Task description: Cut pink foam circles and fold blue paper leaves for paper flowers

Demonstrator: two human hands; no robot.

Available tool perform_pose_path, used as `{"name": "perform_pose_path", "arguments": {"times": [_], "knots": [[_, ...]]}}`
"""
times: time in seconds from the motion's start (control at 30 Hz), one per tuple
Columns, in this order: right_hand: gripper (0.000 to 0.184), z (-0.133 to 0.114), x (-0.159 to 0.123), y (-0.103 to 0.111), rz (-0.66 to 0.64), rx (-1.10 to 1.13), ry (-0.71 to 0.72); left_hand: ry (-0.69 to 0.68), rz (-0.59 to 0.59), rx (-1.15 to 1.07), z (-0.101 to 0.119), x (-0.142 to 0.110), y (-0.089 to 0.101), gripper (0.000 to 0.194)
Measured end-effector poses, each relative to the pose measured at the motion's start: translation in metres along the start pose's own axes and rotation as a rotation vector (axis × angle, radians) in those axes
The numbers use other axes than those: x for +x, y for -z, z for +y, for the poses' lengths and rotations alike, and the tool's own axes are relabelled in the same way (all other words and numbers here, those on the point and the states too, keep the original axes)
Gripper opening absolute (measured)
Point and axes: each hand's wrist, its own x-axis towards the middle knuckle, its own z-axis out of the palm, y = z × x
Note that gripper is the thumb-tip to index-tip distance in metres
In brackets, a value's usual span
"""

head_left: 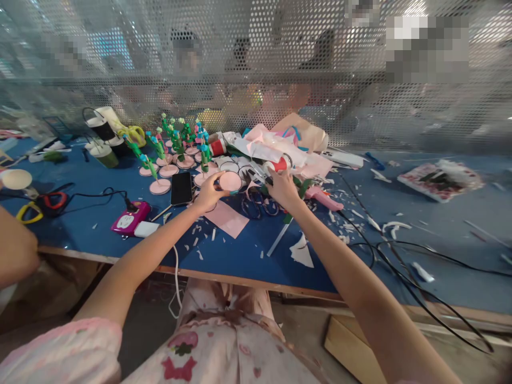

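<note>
The hands are apart: the left hand (210, 191) pinches a flat, round, pale pink disc (230, 182), while the right hand (285, 188) reaches to a red-and-white cylindrical spool (280, 163) at its fingertips, its grip unclear; apparently a picking-up step, calling for a sure pinch

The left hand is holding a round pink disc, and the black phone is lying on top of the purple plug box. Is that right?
Not quite: the black phone isn't on top of the purple plug box. The head view shows the phone lying on the blue table, apart from that box. The left hand is indeed holding a round pink disc.
</note>
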Motion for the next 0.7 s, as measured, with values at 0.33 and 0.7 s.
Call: {"name": "perform_pose_path", "arguments": {"times": [0.33, 0.7], "knots": [[0.032, -0.035, -0.022, 0.005, 0.326, 0.114, 0.236, -0.073, -0.020, 0.524, -0.005, -0.008, -0.004, 0.049], [0.025, -0.044, -0.031, -0.014, -0.103, 0.054, 0.804, -0.158, -0.127, 0.825, 0.000, -0.019, -0.007, 0.050]]}}
